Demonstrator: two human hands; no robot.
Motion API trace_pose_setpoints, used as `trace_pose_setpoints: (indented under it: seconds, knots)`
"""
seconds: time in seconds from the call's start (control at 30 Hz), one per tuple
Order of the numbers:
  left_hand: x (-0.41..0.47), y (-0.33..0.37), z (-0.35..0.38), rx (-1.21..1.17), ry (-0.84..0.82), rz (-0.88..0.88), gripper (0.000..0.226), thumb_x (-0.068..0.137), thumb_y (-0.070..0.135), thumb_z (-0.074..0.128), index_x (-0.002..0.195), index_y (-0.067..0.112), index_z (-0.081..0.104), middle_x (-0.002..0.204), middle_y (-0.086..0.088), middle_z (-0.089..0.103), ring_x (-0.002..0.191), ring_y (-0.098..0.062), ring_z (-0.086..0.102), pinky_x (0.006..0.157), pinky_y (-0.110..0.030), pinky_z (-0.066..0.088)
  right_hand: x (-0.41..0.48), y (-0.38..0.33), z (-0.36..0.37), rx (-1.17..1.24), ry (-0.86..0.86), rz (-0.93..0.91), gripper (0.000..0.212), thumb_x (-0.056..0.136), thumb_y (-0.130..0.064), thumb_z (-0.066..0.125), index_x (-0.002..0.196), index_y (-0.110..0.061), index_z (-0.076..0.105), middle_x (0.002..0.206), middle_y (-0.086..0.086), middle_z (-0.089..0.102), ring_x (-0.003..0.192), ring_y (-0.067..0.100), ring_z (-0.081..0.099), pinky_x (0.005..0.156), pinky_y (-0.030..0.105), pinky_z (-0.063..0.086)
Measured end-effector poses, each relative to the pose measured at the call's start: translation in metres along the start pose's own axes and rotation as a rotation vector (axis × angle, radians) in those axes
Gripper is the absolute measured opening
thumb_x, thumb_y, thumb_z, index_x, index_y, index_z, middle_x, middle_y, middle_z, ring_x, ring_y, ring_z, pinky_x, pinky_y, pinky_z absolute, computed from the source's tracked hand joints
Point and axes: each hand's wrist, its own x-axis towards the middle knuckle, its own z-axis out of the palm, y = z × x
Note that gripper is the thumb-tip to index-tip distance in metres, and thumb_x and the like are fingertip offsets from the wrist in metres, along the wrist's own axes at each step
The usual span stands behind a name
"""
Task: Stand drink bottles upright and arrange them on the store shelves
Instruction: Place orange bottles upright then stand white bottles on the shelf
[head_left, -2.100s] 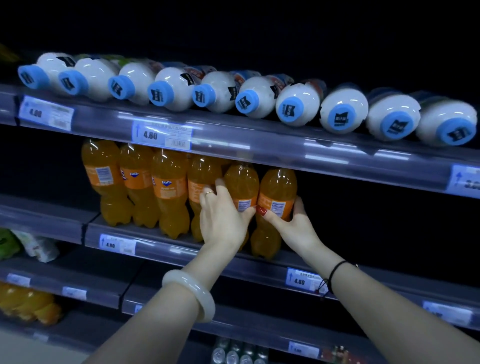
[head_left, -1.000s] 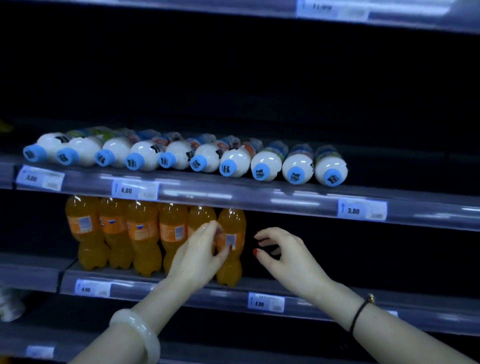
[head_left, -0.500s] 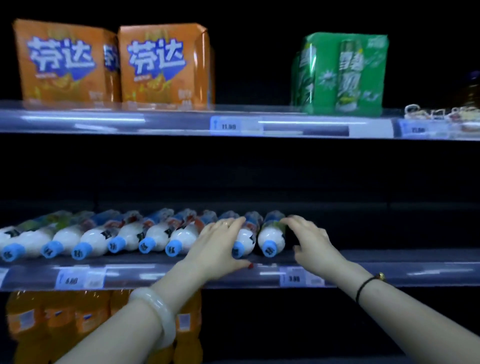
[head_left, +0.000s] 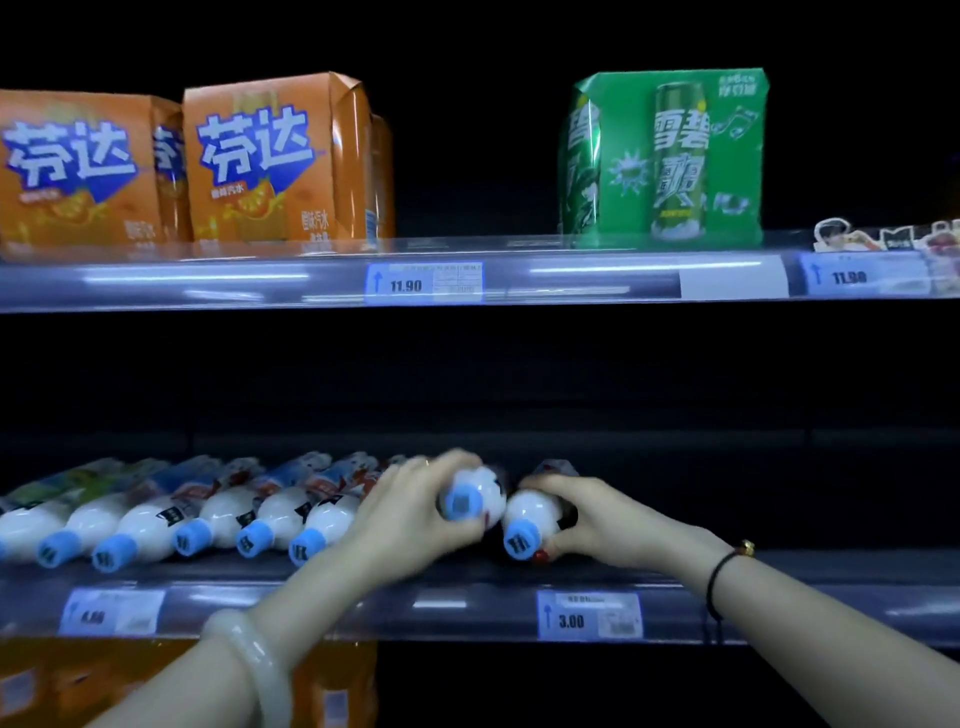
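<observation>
A row of several white bottles with blue caps (head_left: 218, 519) lies on its side along the middle shelf (head_left: 467, 603), caps toward me. My left hand (head_left: 410, 514) grips the second bottle from the right end (head_left: 470, 496), which is lifted a little and blurred. Beside it my right hand (head_left: 608, 525) holds the rightmost bottle (head_left: 527, 519) around its body, the cap pointing at me. The two held bottles almost touch.
Orange drink cartons (head_left: 270, 161) and a green can pack (head_left: 670, 156) stand on the upper shelf (head_left: 467, 275). Orange soda bottles (head_left: 322, 686) stand below at the left. The middle shelf's right half holds nothing; price tags line its front rail.
My view rose from the orange soda shelf to the white bottles. Both hands moved up and closed on the two rightmost lying bottles; the left one is being lifted.
</observation>
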Motion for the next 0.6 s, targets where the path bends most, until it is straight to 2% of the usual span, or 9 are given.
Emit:
trace_pose_setpoints:
  seconds: [0.03,0.1,0.17,0.23,0.27,0.37,0.43,0.53,0.6]
  knots:
    - [0.007,0.004,-0.003,-0.137,0.09,-0.038,0.048,0.063,0.057,0.059,0.108,0.041,0.054,0.09,0.01,0.066,0.093,-0.015,0.063,0.08,-0.035,0.051,-0.001,-0.002,-0.005,0.047,0.074,-0.023,0.059,0.073,-0.024,0.08,0.127,-0.023,0.056,0.116,-0.01,0.058,0.108,0.006,0.055,0.095,0.018,0.044]
    - [0.025,0.012,-0.007,-0.357,0.271,-0.097,0.031,0.065,0.052,0.065,0.089,0.032,0.059,0.074,0.01,0.068,0.073,-0.012,0.065,0.066,-0.036,0.053,-0.001,-0.006,-0.022,0.262,0.234,-0.068,0.041,0.076,-0.019,0.079,0.115,-0.016,0.064,0.106,-0.005,0.068,0.098,0.006,0.062,0.087,0.018,0.048]
    - [0.043,0.025,-0.01,-0.5,0.395,-0.158,0.018,0.075,0.041,0.071,0.079,0.026,0.06,0.057,0.009,0.062,0.053,-0.006,0.055,0.052,-0.03,0.046,0.0,-0.01,-0.043,0.471,0.414,0.002,0.018,0.085,-0.023,0.07,0.097,-0.009,0.069,0.086,-0.001,0.071,0.082,0.011,0.064,0.07,0.018,0.051]
    - [0.057,0.037,-0.003,-0.531,0.417,-0.184,0.015,0.081,0.034,0.071,0.082,0.021,0.063,0.06,0.008,0.062,0.056,-0.003,0.054,0.052,-0.024,0.044,0.002,-0.008,-0.053,0.511,0.547,0.181,0.035,0.09,-0.039,0.06,0.077,-0.007,0.064,0.065,-0.002,0.062,0.063,0.011,0.056,0.055,0.019,0.044]
    - [0.062,0.041,0.005,-0.525,0.398,-0.189,0.017,0.083,0.032,0.069,0.087,0.017,0.064,0.07,0.004,0.066,0.065,-0.006,0.059,0.054,-0.02,0.044,0.002,-0.008,-0.053,0.527,0.568,0.24,0.042,0.089,-0.047,0.056,0.076,-0.007,0.062,0.066,0.0,0.062,0.062,0.012,0.056,0.057,0.024,0.045]
    - [0.069,0.048,0.027,-0.56,0.346,-0.215,0.027,0.087,0.031,0.066,0.105,0.012,0.06,0.086,0.001,0.067,0.08,-0.011,0.063,0.056,-0.006,0.043,0.0,-0.009,-0.036,0.645,0.566,0.204,0.06,0.079,-0.064,0.049,0.102,-0.01,0.06,0.098,0.007,0.07,0.09,0.017,0.067,0.079,0.037,0.055]
    - [0.067,0.048,0.033,-0.6,0.31,-0.213,0.037,0.082,0.034,0.072,0.105,0.011,0.057,0.081,0.004,0.067,0.076,-0.012,0.065,0.055,-0.008,0.045,-0.004,-0.011,-0.026,0.693,0.529,0.139,0.063,0.074,-0.06,0.053,0.112,-0.01,0.055,0.105,0.006,0.069,0.095,0.013,0.067,0.078,0.027,0.057]
    - [0.059,0.04,0.035,-0.651,0.231,-0.249,0.054,0.071,0.02,0.083,0.109,0.023,0.045,0.087,0.009,0.065,0.079,-0.005,0.064,0.057,-0.009,0.049,-0.005,-0.006,-0.012,0.671,0.425,0.136,0.058,0.076,-0.037,0.075,0.121,-0.017,0.044,0.104,0.0,0.069,0.091,0.006,0.068,0.071,0.017,0.054]
    - [0.057,0.031,0.038,-0.642,0.176,-0.289,0.055,0.071,0.007,0.081,0.111,0.019,0.046,0.095,0.003,0.065,0.088,-0.013,0.065,0.064,-0.013,0.051,-0.002,-0.005,-0.007,0.682,0.443,0.163,0.058,0.078,-0.014,0.076,0.122,-0.02,0.039,0.1,-0.001,0.066,0.086,0.004,0.065,0.064,0.011,0.051]
